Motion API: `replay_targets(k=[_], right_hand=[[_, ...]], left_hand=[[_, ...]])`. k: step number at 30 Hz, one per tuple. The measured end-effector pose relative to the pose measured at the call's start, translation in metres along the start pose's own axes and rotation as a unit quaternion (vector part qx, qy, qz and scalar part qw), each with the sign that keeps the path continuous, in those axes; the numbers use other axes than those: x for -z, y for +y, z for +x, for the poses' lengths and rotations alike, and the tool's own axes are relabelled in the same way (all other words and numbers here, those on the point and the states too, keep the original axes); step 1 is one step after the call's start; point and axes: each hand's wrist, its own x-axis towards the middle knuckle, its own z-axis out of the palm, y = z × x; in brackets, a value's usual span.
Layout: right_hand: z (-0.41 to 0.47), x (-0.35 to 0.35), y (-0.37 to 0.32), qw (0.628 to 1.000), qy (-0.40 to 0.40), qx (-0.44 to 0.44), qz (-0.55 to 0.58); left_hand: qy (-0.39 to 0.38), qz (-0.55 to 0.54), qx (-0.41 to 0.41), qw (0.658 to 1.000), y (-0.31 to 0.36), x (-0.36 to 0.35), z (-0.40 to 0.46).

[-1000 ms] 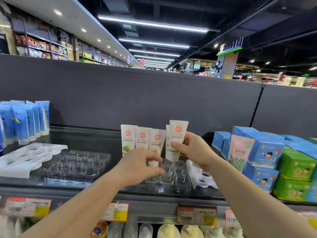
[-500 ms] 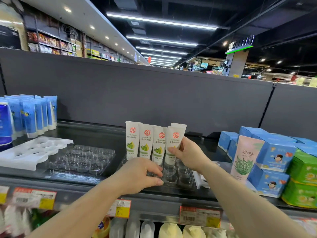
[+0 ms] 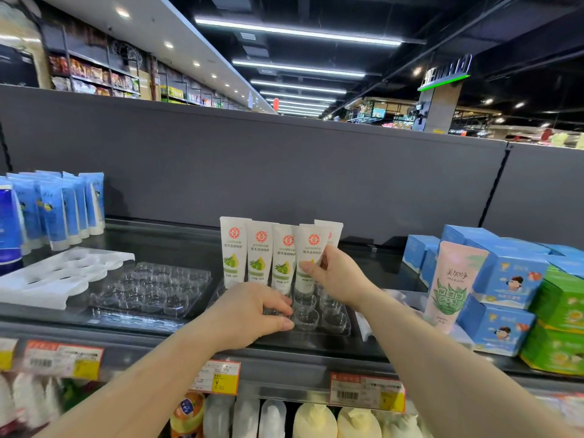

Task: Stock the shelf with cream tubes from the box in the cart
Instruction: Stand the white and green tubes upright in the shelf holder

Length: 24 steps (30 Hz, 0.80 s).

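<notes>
Several white cream tubes with red logos and green fruit prints stand upright in a row in a clear plastic cup tray (image 3: 335,325) on the black top shelf (image 3: 189,248). My right hand (image 3: 335,275) pinches the tube (image 3: 308,248) at the row's right end, which stands in a tray cup. One more tube (image 3: 331,233) peeks out behind it. My left hand (image 3: 252,311) rests on the tray's front left part, fingers curled over its cups. The box and the cart are out of view.
An empty clear cup tray (image 3: 151,289) and a white moulded tray (image 3: 57,276) lie to the left, with blue tubes (image 3: 60,210) behind. Blue boxes (image 3: 505,279), green boxes (image 3: 562,311) and a pink tube (image 3: 448,286) crowd the right. Price tags (image 3: 218,376) line the shelf edge above bottles below.
My right hand has lowered the rightmost tube into the tray beside the others. My left hand stays on the tray. The view has shifted slightly.
</notes>
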Motion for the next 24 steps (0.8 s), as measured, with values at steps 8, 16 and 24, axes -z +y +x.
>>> replay_targets(k=[8,16,24], right_hand=[[0.002,-0.004,0.005,0.998,-0.032,0.002,-0.057],[0.005,-0.008,0.012,0.994,-0.034,-0.028,-0.101],[0.003,-0.01,0.013,0.996,-0.023,-0.019,-0.079]], left_hand=[[0.004,0.009,-0.005,1.0,-0.001,0.001,-0.001],[0.003,0.021,-0.018,1.0,-0.001,-0.001,-0.003],[0.008,0.018,-0.016,1.0,-0.004,-0.002,-0.003]])
